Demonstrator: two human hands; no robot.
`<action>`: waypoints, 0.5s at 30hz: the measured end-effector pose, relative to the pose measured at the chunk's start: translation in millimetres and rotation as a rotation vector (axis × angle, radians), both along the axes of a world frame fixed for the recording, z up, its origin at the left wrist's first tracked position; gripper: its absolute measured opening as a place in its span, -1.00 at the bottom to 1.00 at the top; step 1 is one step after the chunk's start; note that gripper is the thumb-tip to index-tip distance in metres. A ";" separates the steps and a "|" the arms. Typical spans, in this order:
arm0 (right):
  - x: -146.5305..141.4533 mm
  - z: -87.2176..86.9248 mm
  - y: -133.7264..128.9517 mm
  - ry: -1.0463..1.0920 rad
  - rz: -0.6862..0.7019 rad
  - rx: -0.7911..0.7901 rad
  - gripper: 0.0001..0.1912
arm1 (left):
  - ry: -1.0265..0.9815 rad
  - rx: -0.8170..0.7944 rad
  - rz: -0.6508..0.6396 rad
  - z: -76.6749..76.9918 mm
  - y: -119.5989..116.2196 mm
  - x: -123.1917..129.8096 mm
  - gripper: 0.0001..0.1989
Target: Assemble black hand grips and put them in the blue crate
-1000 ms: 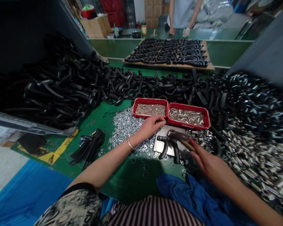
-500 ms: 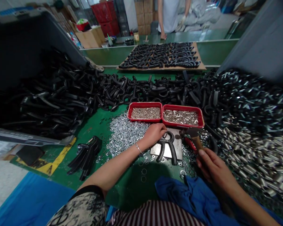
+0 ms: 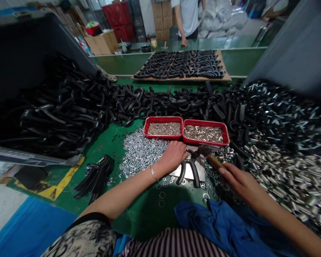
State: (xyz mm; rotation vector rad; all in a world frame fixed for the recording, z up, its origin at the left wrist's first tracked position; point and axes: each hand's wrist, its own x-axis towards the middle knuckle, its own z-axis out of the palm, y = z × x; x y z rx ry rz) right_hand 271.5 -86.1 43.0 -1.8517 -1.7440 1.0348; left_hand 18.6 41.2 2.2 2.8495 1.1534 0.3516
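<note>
My left hand (image 3: 173, 156) is closed, its fingertips at the upper left of a black two-legged, clamp-like part (image 3: 194, 174). This part lies on a small metal plate (image 3: 186, 175), legs toward me. What exactly the fingertips pinch is hidden. In my right hand (image 3: 237, 178) is a hammer (image 3: 214, 161), gripped by its wooden handle. Its dark head is over the upper right of the black part; I cannot tell if they touch. Loose washers (image 3: 141, 153) lie left of the plate.
Two red trays (image 3: 163, 137) of small metal pieces stand behind the plate. Black parts (image 3: 160, 101) heap up behind and left. Metal sleeves (image 3: 286, 178) pile up at right. A blue cloth (image 3: 211, 225) lies near me. Across the bench stands a person (image 3: 188, 18).
The hammer has moved left and its head now covers the top of the black part. My left hand stays by the part. The person opposite has shifted slightly left.
</note>
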 end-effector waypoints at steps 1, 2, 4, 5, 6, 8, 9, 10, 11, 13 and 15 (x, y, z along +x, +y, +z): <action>-1.7 6.0 4.8 -0.041 0.013 0.048 -0.57 | -0.034 -0.001 0.000 0.6 -8.0 -3.4 -0.64; -4.3 10.5 10.0 -0.069 0.004 0.107 -0.57 | -0.053 0.004 -0.022 0.9 -16.5 -6.7 -0.63; -10.9 14.0 21.8 -0.144 -0.005 0.218 -0.58 | -0.045 0.022 -0.087 -0.5 -32.5 -12.3 -0.62; -14.1 13.1 28.2 -0.201 0.023 0.235 -0.59 | -0.029 0.029 -0.116 -2.2 -38.6 -14.3 -0.62; -16.7 10.9 34.6 -0.259 0.068 0.220 -0.62 | -0.016 0.031 -0.132 -4.4 -43.0 -15.6 -0.61; -19.7 5.7 45.9 -0.320 0.185 0.126 -0.65 | -0.007 0.026 -0.136 -9.1 -46.7 -16.5 -0.62; -20.2 3.7 50.1 -0.306 0.224 0.086 -0.64 | -0.013 0.022 -0.134 -11.0 -46.6 -16.4 -0.62; -20.2 2.4 53.1 -0.276 0.233 0.074 -0.63 | -0.019 0.018 -0.131 -12.3 -45.9 -16.1 -0.62; -19.9 1.8 54.9 -0.256 0.226 0.091 -0.62 | -0.028 0.015 -0.130 -12.8 -45.0 -15.7 -0.63; -19.4 2.3 55.8 -0.308 0.206 0.146 -0.61 | -0.042 0.008 -0.130 -11.3 -44.3 -15.5 -0.65; -19.0 4.0 53.4 -0.386 0.218 0.151 -0.63 | -0.051 -0.004 -0.092 -7.6 -46.9 -16.6 -0.67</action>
